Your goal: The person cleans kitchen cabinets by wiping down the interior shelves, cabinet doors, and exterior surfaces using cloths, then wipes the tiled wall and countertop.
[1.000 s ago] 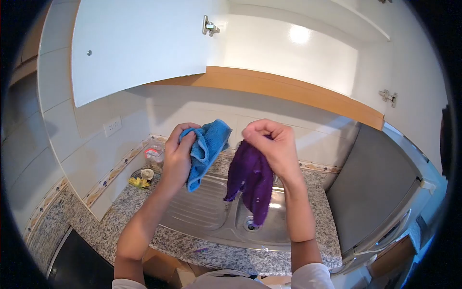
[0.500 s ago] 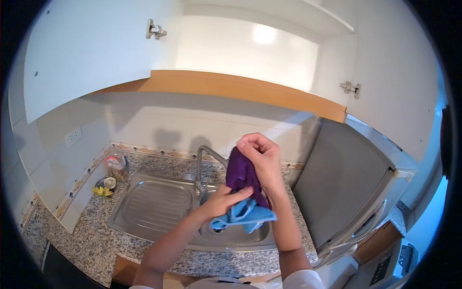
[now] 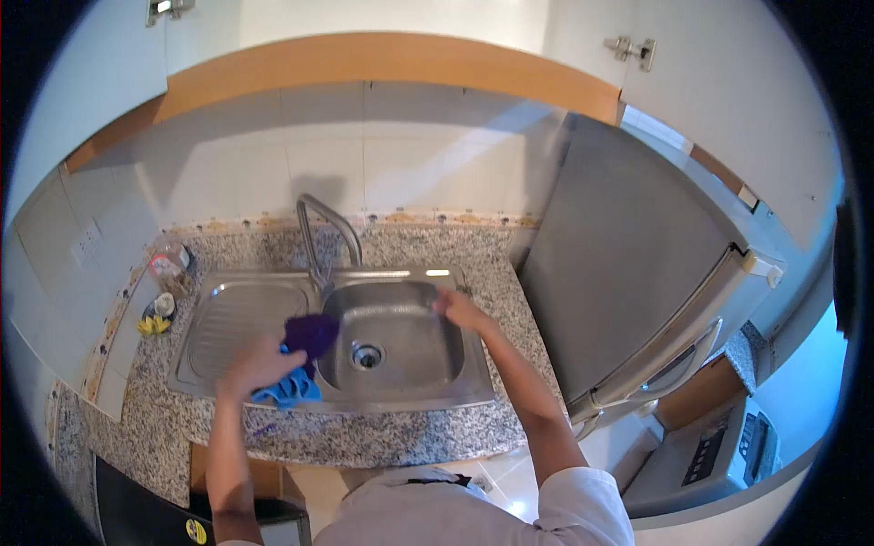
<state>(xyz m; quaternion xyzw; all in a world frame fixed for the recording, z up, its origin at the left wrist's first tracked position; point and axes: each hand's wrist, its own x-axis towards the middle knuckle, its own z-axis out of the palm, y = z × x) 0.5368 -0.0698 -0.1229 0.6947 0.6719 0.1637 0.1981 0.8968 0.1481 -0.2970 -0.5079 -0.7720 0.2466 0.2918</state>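
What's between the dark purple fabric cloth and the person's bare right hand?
In the head view, the rectangular steel sink basin, with its round metal drain, lies between the purple cloth and the right hand.

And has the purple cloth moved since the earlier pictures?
Yes: the purple cloth moved left and lower in view, from right of the faucet to below its base.

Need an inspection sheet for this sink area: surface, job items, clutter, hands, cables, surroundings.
Surface: speckled countertop with inset metal sink; no water standing in the bowl that I can see.
Job items: purple cloth and blue cloth, bunched together.
Clutter: clear jar and yellow flower-like item, back left.
Hands: left hand grips cloths; right hand blurred, no cloth visible.
Cables: nothing seen.
Surroundings: refrigerator at right.
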